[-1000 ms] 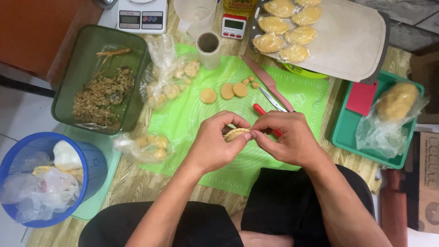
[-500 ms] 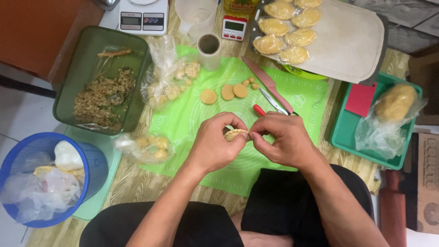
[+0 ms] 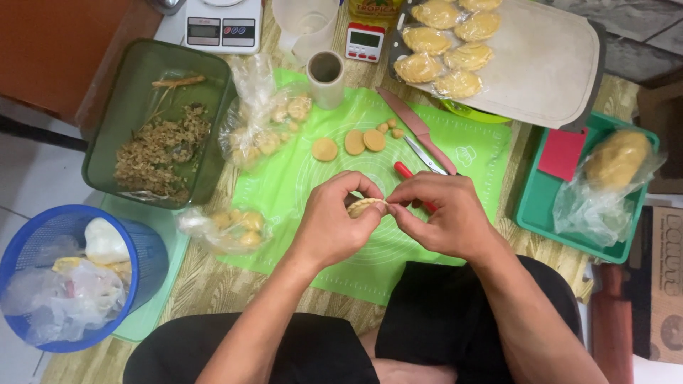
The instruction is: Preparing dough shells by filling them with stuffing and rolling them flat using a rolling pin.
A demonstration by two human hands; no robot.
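My left hand [image 3: 334,224] and my right hand [image 3: 441,217] meet over a green silicone mat [image 3: 455,142], both pinching the edge of a small folded dough pastry [image 3: 365,207]. The pastry is pale yellow with a crimped rim, mostly hidden by my fingers. Behind my hands, three flat dough discs [image 3: 348,144] lie on the mat beside a few small dough bits. A pink-handled knife [image 3: 416,128] and red-handled scissors [image 3: 420,167] rest just beyond my right hand.
A grey board [image 3: 555,64] holds several finished pastries [image 3: 441,50] at the back right. A green tub [image 3: 128,107] of filling, bags of dough balls [image 3: 267,124], a blue waste basket [image 3: 142,249], a scale [image 3: 220,28], a timer [image 3: 364,41], a cup [image 3: 326,77] and a green tray [image 3: 541,206] with bagged dough surround the mat.
My fingers have shifted slightly along the pastry's rim while pinching it. Both hands stay in the same spot over the mat.
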